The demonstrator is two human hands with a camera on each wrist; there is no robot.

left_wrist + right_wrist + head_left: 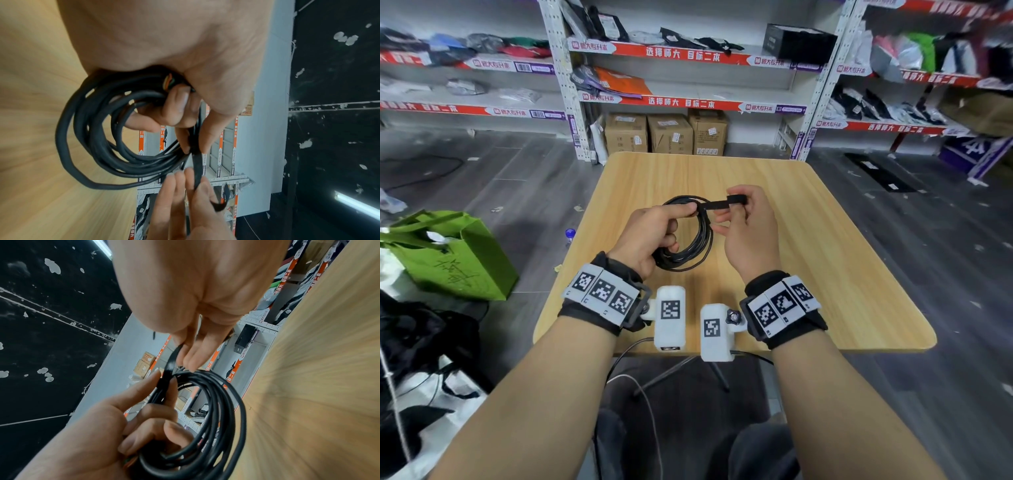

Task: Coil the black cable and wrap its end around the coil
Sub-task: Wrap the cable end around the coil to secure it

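Note:
A black cable (698,240) wound into a coil of several loops is held above the wooden table (825,260). My left hand (654,229) grips the coil, fingers curled through its loops (98,129), thumb and forefinger pinching its top. My right hand (746,222) pinches a flat black strap (722,202) that sticks out from the coil's top toward the right. In the right wrist view the strap (171,363) runs from my right fingers (193,356) down into the coil (222,418). Coloured inner wires (169,82) show at a cable end inside my left palm.
A green bag (448,253) stands on the floor left of the table. Cardboard boxes (667,133) and shelves of parcels (671,51) line the back wall. A white cord (647,404) hangs below the table's near edge.

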